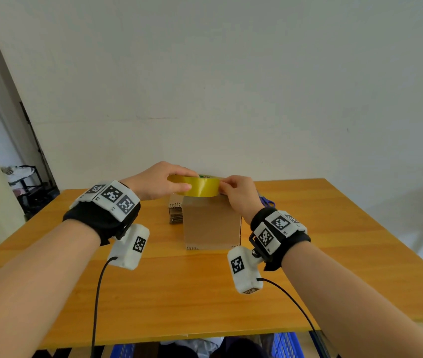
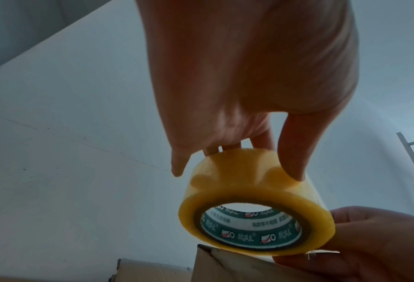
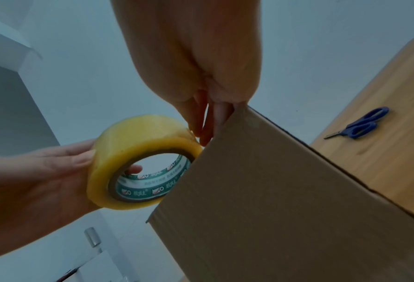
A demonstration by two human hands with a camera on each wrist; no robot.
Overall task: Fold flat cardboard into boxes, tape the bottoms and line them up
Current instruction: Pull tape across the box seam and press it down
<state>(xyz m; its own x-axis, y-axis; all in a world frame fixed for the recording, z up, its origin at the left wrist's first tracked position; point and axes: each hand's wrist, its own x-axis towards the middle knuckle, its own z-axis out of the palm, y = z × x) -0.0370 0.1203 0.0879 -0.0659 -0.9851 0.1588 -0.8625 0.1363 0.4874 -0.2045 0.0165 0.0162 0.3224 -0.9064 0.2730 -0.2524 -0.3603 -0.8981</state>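
The left hand (image 1: 161, 180) grips the roll of yellow packing tape (image 1: 198, 186) by its rim, held just above the upper face of the folded cardboard box (image 1: 211, 223) on the desk (image 1: 205, 293). The right hand (image 1: 240, 193) pinches at the roll's right edge (probably the free tape end) at the box's top corner. Flat cardboard (image 1: 175, 211) lies behind; scissors (image 3: 360, 125) lie to the right.

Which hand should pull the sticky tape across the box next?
Probably the right hand: its fingertips already pinch at the tape roll edge above the box, while the left hand grips the roll.
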